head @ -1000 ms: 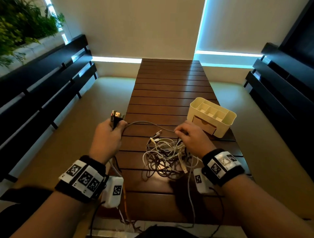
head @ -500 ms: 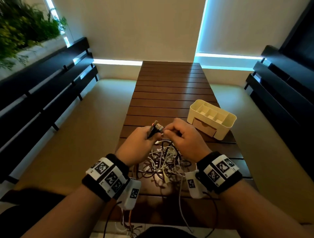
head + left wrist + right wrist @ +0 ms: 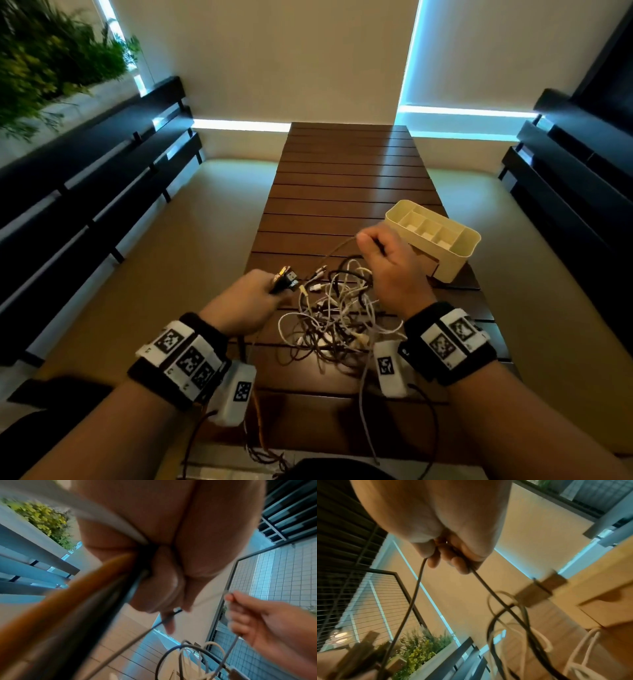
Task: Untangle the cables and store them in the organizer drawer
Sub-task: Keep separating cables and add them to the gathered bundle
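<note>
**A:** Where is everything sitting at this point?

**B:** In the head view, the tangled heap of white and dark brown cables [image 3: 334, 318] lies on the dark slatted wooden tabletop [image 3: 346, 192], lower centre of the frame, between the two wrists. The cream plastic organizer with open top compartments and a drawer below [image 3: 435, 236] stands at right of centre, just beyond the right hand.

**A:** And the hands?

**B:** The left hand [image 3: 239, 305] is clamped round a bundle of connector plugs [image 3: 287, 279], which stick out of the fist toward the heap. The right hand [image 3: 390, 267] is raised above the pile with thumb and fingertips [image 3: 460, 563] pinched together on one thin grey cable [image 3: 409, 609]. (The right wrist view shows the cable entering and leaving that pinch as two strands.)

**A:** So what does the next move turn on?

**B:** I'd say the line of that grey cable. It runs from the right grip down and leftward across the frame to the plugs in the left fist, so its long axis lies roughly between the two hands, with the knot hanging below and to the lower right of that line. The right hand is nearer both the snarl and the organizer. Drawing the hands further apart along that axis should show whether the strand slides free or drags loops with it.

**A:** Is the drawer open?

**B:** Its front looks flush, so it probably isn't.
</note>
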`<state>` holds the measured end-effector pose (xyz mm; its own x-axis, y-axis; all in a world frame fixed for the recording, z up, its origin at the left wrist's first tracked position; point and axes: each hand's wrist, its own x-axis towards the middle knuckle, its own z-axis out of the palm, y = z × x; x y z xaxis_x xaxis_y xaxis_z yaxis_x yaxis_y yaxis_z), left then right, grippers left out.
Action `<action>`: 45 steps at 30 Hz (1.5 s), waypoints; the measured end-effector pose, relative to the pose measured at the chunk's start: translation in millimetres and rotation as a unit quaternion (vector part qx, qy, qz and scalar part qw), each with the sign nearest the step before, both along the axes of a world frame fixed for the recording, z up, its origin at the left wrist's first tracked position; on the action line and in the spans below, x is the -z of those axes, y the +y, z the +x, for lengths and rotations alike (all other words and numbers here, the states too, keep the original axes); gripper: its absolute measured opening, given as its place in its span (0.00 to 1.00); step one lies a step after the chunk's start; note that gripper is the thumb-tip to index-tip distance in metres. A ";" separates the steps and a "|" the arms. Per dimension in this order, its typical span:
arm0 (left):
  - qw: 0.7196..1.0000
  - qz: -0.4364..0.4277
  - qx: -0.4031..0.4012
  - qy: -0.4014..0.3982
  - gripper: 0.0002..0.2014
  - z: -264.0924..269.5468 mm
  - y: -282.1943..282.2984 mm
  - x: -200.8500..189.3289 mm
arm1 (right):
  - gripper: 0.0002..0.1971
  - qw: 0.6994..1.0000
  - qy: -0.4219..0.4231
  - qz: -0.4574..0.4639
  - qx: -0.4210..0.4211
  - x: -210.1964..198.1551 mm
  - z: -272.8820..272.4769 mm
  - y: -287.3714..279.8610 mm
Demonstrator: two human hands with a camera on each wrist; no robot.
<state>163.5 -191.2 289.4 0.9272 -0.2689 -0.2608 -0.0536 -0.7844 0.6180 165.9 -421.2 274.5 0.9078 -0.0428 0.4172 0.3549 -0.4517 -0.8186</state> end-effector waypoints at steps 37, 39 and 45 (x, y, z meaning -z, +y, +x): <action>0.934 -0.203 -0.118 -0.271 0.07 -11.7 -4.3 -21.7 | 0.05 0.987 0.080 -0.120 -0.074 8.4 1.1 -5.9; 0.949 -0.176 -0.033 -0.259 0.06 -9.9 -17.5 -19.4 | 0.04 0.986 0.058 -0.112 -0.108 3.3 -1.0 4.9; 0.967 -0.148 0.059 -0.200 0.09 -4.6 -31.7 -8.9 | 0.05 0.991 0.020 -0.077 -0.106 -11.9 -5.6 12.4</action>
